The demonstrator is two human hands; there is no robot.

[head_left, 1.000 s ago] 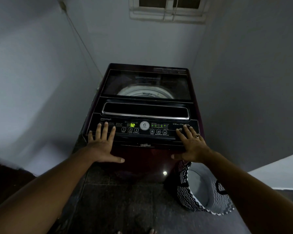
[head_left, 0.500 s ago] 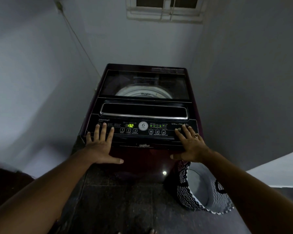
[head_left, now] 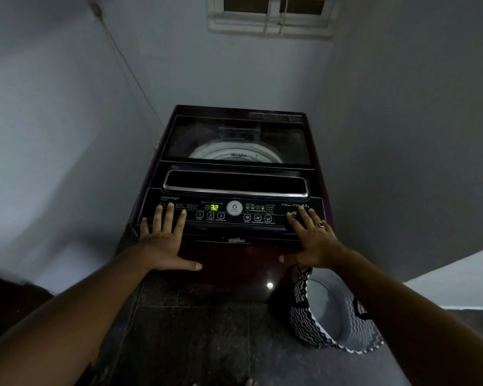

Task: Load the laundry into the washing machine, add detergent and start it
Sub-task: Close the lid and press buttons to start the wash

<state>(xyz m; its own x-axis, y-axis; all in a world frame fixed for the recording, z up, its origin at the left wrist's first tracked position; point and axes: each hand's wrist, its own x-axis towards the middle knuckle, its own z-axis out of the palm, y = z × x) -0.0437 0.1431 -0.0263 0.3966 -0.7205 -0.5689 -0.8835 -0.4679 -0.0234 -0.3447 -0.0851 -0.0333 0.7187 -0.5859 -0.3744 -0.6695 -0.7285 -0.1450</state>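
The left hand (head_left: pixel 165 242) and right hand (head_left: pixel 313 242) lie flat, fingers spread, on opposite ends of the control panel (head_left: pixel 279 210) of the dark red washing machine (head_left: pixel 234 260), which stands in the corner; neither holds anything. The Start/Pause button (head_left: pixel 220 215) sits in the row running across the panel between them, nearer the left hand, just to its right. The glass lid (head_left: pixel 236 135) is down, the display (head_left: pixel 214 207) glows a green 32, and the zigzag basket (head_left: pixel 300 321) beside the machine looks empty.
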